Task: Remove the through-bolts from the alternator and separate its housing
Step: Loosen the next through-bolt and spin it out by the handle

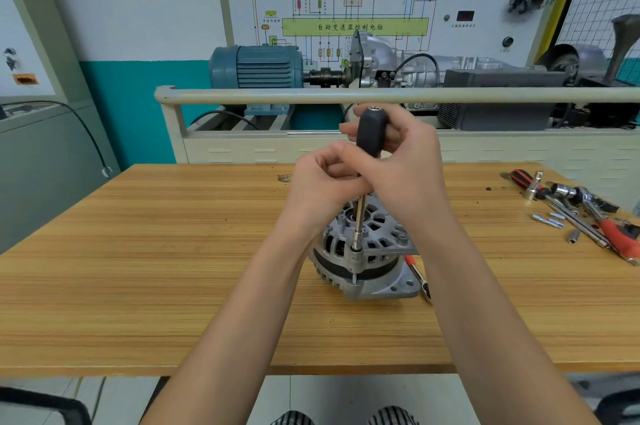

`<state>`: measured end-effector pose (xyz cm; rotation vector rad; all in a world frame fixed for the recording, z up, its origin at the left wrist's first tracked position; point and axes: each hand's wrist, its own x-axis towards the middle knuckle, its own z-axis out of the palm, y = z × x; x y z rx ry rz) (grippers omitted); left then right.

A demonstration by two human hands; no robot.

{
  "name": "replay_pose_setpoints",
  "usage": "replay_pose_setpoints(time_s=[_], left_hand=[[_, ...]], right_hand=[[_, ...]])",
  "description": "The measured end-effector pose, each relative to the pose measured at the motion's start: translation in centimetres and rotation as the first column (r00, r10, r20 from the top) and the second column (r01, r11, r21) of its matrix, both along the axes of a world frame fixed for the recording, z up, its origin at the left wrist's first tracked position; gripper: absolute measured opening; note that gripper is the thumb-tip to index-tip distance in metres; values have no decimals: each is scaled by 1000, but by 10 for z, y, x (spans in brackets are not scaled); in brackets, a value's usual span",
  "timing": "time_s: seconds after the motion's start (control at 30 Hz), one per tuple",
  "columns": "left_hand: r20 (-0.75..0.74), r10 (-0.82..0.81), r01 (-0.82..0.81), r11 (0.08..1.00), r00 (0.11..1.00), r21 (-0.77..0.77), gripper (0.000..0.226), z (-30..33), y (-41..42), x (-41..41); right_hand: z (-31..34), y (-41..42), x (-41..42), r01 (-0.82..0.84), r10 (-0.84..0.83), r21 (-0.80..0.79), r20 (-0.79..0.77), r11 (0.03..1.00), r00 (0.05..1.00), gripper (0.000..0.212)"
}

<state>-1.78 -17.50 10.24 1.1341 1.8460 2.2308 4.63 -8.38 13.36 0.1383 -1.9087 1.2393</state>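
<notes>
Near the middle of a striped, wood-grain table (138, 286), a cast-metal alternator (363, 258), round and ribbed, slotted with vents on top, a dark band around its waist and a flat mounting foot at the lower right. Standing upright on its near rim, a nut driver (360, 213): slim steel shaft, socket end seated on a bolt (354, 277) whose thin bright shank shows in the gap between the two housing halves. Right hand (405, 165) curled around the smooth black handle (370, 130), fingers wrapped behind it, thumb across the front. Left hand (322, 182) curled beside it, fingertips pinching the shaft just below the handle, wrist over the alternator's far side. Touching the alternator's right edge, a thin tool with an orange grip (417, 272) lying flat on the wood. At the table's right end, well apart, a loose heap of tools (588, 213): red-handled ratchet, shiny sockets, small steel bits scattered beside. Behind the table, a pale tubular rail (311, 95) and a blue finned motor (256, 66) under a wiring-diagram board (346, 2).
</notes>
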Motion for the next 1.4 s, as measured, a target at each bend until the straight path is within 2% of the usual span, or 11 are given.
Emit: replay_pose_setpoints(time_s=[0.23, 0.4, 0.5, 0.57, 0.7, 0.87, 0.93, 1.03, 1.13, 1.3, 1.4], left_hand=[[72, -308, 309, 951, 949, -1, 28, -6, -9, -4], [53, -112, 112, 994, 992, 18, 20, -2, -6, -4], [83, -45, 45, 999, 995, 6, 26, -2, -3, -3], [97, -149, 152, 988, 984, -23, 29, -2, -6, -2], [146, -345, 349, 937, 927, -3, 38, -2, -13, -3], [117, -137, 136, 991, 984, 16, 32, -1, -9, -4], [109, -54, 53, 999, 993, 11, 31, -1, -6, -5], [116, -137, 143, 989, 984, -43, 30, -1, -8, -5], [129, -270, 278, 960, 954, -45, 27, -2, -13, -4], [105, -99, 96, 995, 990, 30, 19, 0, -9, -6], [104, -39, 36, 999, 994, 34, 21, 0, -5, -4]], right_hand=[[2, 4, 3, -149, 142, 39, 142, 988, 980, 17], [0, 0, 3, -18, 18, -6, 84, 1000, 996, 55], [-1, -1, 3, 43, -44, -32, -30, 999, 999, 30], [-1, 0, 3, -24, 22, -52, -26, 998, 999, 17], [2, 5, 2, -152, 159, -75, 83, 985, 984, 30], [0, 0, 0, -43, 44, -36, 39, 998, 998, 45], [-1, 0, -1, -12, 11, -50, -8, 999, 1000, 35], [-1, -1, -2, -66, 66, -24, 19, 998, 998, 13], [-2, 2, -2, -95, 94, 11, 73, 995, 993, 16], [-3, 1, -2, -44, 46, -28, 57, 999, 997, 51], [-2, 2, -1, 21, -21, -34, -12, 999, 1000, 37]])
